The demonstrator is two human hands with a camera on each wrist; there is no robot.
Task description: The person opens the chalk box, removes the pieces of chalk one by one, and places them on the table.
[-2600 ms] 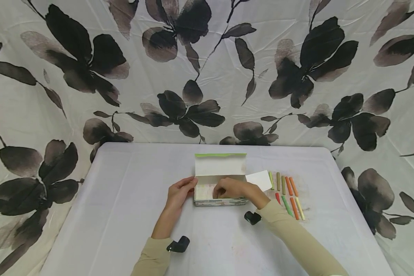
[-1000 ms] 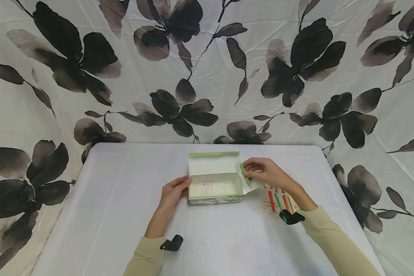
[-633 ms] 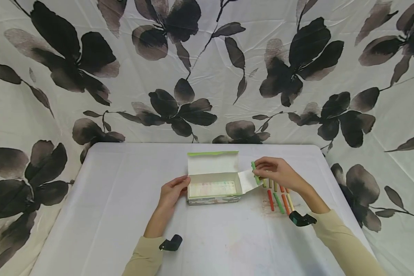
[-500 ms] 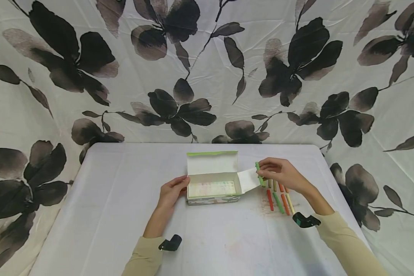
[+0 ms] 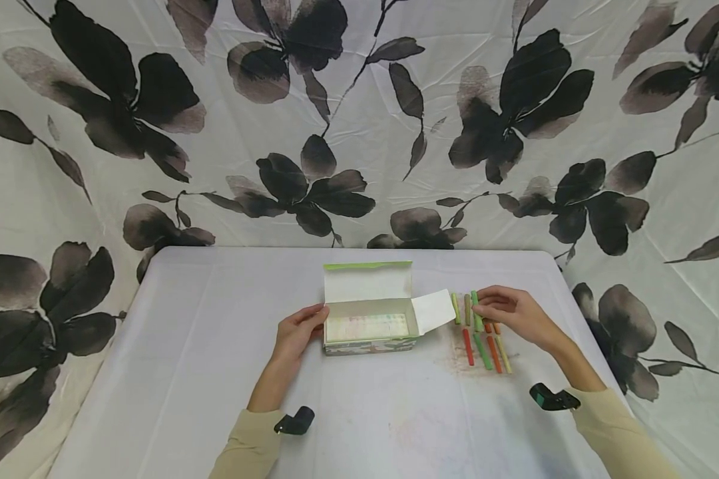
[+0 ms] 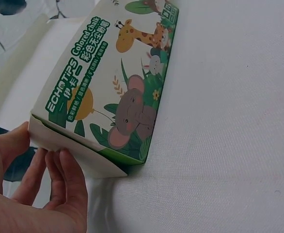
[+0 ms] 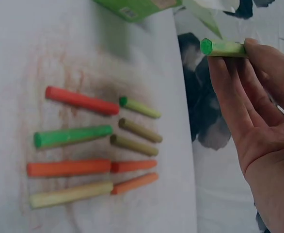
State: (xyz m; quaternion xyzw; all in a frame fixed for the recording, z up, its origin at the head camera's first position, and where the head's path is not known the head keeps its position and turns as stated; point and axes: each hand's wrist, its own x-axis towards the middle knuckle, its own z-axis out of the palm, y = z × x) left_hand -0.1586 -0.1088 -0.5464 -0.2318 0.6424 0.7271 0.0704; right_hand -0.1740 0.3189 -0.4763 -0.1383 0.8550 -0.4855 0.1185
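The table [image 5: 186,346] is covered with a white cloth and stands in front of a flower-printed backdrop [image 5: 156,133].

Left side: the left hand [image 5: 296,330] rests against the left end of the chalk box [image 5: 368,329]. The left wrist view shows the thumb on one side of that end and the fingers [image 6: 67,174] on the other, so the hand grips the box end and steadies it on the table. The box stands near the middle of the table with its lid folded up at the back and its right end flap [image 5: 434,311] swung outward. The printed front panel [image 6: 127,97] shows cartoon animals and faces the person.

Right side: a group of chalk sticks [image 5: 482,336] lies on the table just beside the open flap. The right wrist view shows two rows: a near row of red chalk [image 7: 81,100], green chalk [image 7: 71,136], orange chalk [image 7: 67,168] and pale yellow chalk [image 7: 69,194], and a far row of shorter sticks in light green, olive and orange. Chalk dust stains the cloth beneath the group.

The right hand [image 5: 512,314] is over the far row of sticks. It pinches one green chalk stick [image 7: 224,48] between thumb and fingertips; the stick is clear of the table and apart from the box.
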